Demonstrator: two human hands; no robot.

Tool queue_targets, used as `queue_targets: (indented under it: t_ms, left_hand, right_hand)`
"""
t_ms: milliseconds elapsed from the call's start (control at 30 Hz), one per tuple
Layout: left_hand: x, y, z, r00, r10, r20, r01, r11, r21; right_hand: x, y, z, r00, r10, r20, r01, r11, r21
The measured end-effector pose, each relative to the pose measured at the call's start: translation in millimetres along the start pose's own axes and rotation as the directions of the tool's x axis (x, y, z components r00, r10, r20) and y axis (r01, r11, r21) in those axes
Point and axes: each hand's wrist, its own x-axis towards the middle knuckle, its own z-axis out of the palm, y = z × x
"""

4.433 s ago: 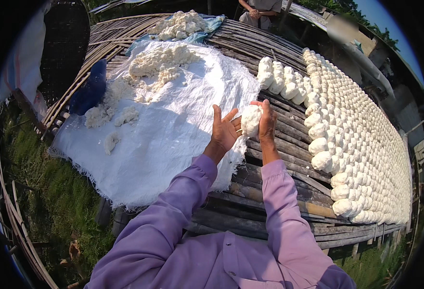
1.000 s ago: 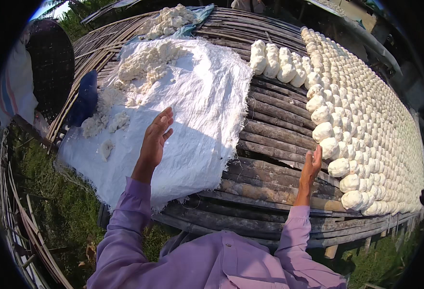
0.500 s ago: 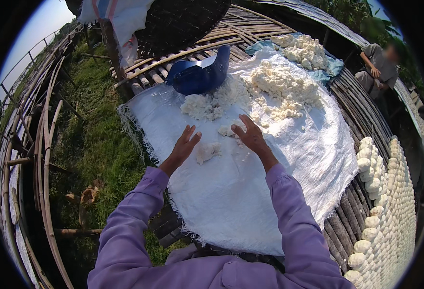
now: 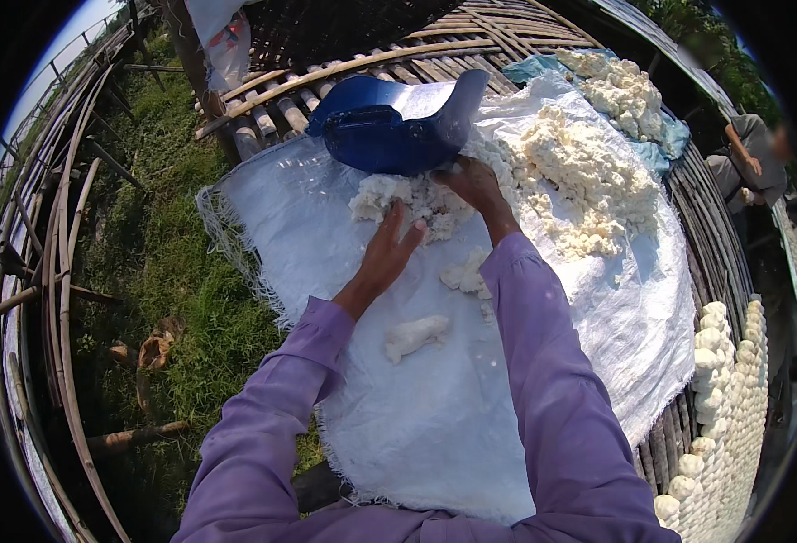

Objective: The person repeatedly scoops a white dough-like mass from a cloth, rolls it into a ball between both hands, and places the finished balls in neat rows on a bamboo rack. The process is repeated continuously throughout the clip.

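Note:
Both my hands are at a crumbly white dough-like mass (image 4: 439,210) on a white woven plastic sheet (image 4: 453,416). My left hand (image 4: 387,252) is open at its near left side, thumb apart, fingertips touching the crumbs. From the right, my right hand (image 4: 476,186) reaches into the same mass with its fingers stretched leftward, their tips partly hidden. Just beyond stands a blue plastic scoop-like container (image 4: 371,140), its lower edge close to my right fingers. Nearer me lie a squeezed white lump (image 4: 415,337) and a smaller crumbled piece (image 4: 464,274).
A larger crumbly heap (image 4: 588,176) lies to the right, and another (image 4: 629,95) sits on blue plastic (image 4: 674,149). Rows of white balls (image 4: 720,434) stand at the lower right. Bamboo slats (image 4: 294,113) support the sheet. A person (image 4: 749,158) sits at the far right.
Both hands have moved forward from above the sheet to the crumbly mass by the blue container. The squeezed lump lies on the sheet, untouched. The view has shifted slightly.

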Motion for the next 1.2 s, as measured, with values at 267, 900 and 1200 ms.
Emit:
queue_targets:
  t_ms: [267,900,1200]
  left_hand:
    - [15,8,29,0.995,-0.1,-0.028,0.061,0.776,-0.628]
    - [-19,8,6,0.954,-0.297,0.033,0.207,0.578,-0.79]
    - [-25,84,36,0.863,-0.435,0.258,0.368,0.189,-0.911]
  right_hand:
    - [-55,-5,29,0.993,0.04,0.114,-0.055,0.99,0.13]
    - [-147,-31,50,0.972,-0.221,-0.083,0.182,0.925,-0.335]
    - [-153,-51,-5,0.906,0.298,-0.3,0.03,0.661,0.75]
